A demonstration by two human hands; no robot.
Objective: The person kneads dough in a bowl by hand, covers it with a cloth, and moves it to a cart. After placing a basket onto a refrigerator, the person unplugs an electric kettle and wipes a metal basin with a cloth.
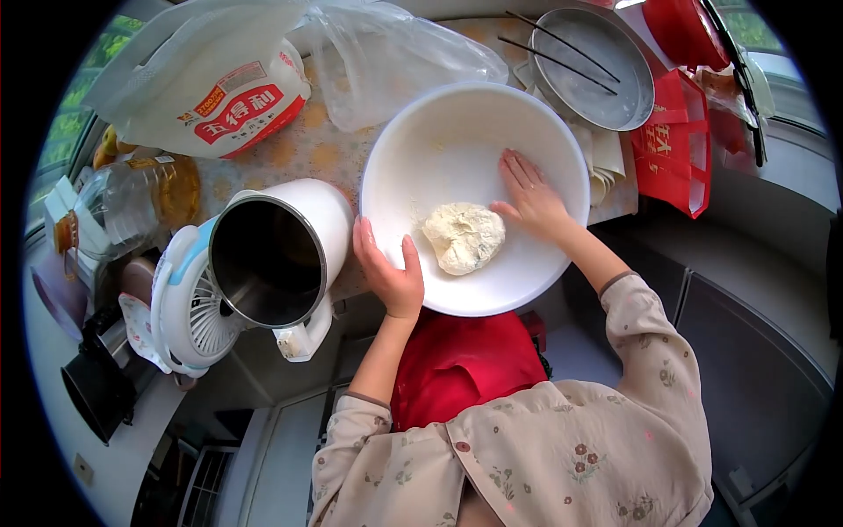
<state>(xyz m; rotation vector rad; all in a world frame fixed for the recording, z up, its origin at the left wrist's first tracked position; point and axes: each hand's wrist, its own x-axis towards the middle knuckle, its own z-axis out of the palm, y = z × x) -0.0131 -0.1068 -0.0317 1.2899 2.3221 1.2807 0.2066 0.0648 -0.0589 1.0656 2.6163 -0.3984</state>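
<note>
A lump of pale, rough dough lies in the large white bowl, near the side closest to me. My left hand grips the bowl's left rim, thumb inside and fingers along the outer wall. Inside the bowl, my right hand rests with its fingers stretched out against the right inner wall, just beside the dough and apart from it. Nothing is held in that hand.
Left of the bowl stand an open white pitcher and a small white fan. Behind are a flour bag and clear plastic. A metal pan with chopsticks and a red bag sit at right.
</note>
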